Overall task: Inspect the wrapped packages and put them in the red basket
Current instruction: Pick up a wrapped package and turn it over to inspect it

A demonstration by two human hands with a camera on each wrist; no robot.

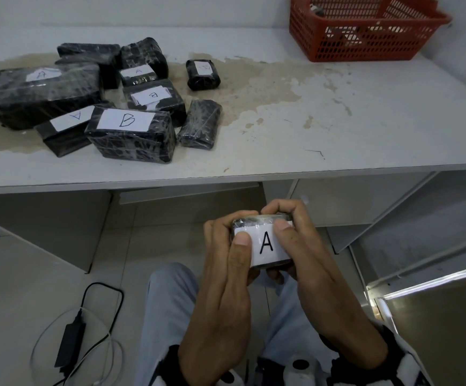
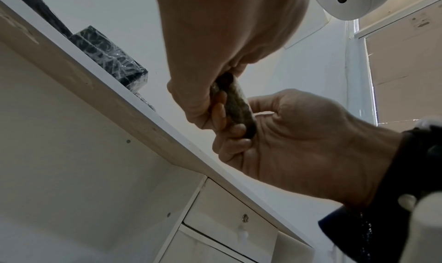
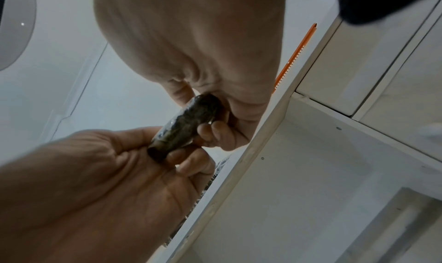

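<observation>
Both my hands hold one small black wrapped package (image 1: 265, 243) in front of my lap, below the table's front edge. Its white label, marked "A", faces up. My left hand (image 1: 226, 246) grips its left end with the thumb on the label. My right hand (image 1: 295, 235) grips the right end the same way. The wrist views show the package (image 2: 236, 104) (image 3: 186, 127) edge-on, pinched between curled fingers. The red basket (image 1: 365, 48) stands at the table's far right, with dark packages showing through its mesh. Several wrapped packages (image 1: 131, 135) labelled A or B lie piled at the table's left.
The white table (image 1: 337, 121) has a stained, worn top. Drawers (image 2: 229, 216) sit under it on the right. A black charger with cables (image 1: 70, 341) lies on the floor at my left. My knees (image 1: 170, 302) are under the hands.
</observation>
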